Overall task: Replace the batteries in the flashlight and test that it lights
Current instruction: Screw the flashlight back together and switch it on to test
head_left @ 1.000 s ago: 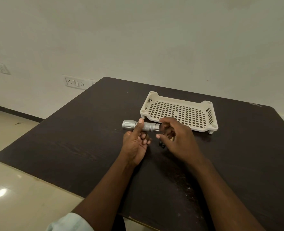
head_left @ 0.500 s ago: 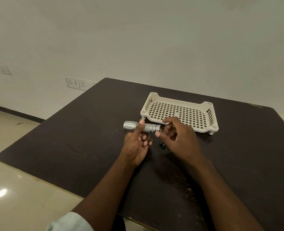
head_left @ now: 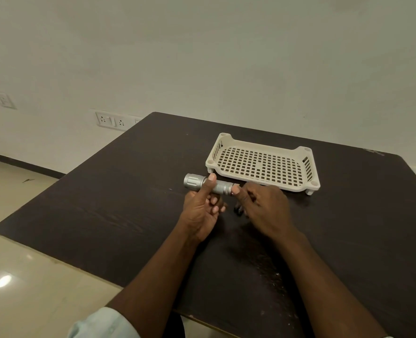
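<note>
A silver flashlight lies level above the dark table, with its wide head pointing left. My left hand grips its barrel from below, thumb laid over the top. At the tail end, my right hand pinches with the thumb tip against the opening and the fingers curled behind. What is between those fingers is hidden. A small black part lies on the table just under my right hand, partly covered by it.
A cream perforated plastic tray stands on short legs right behind the hands, with nothing in it. The table's left edge drops to a tiled floor. Wall sockets sit beyond the far left corner.
My right hand has closed in on the flashlight's tail, thumb now against the end. The left hand and the flashlight have stayed almost still.
</note>
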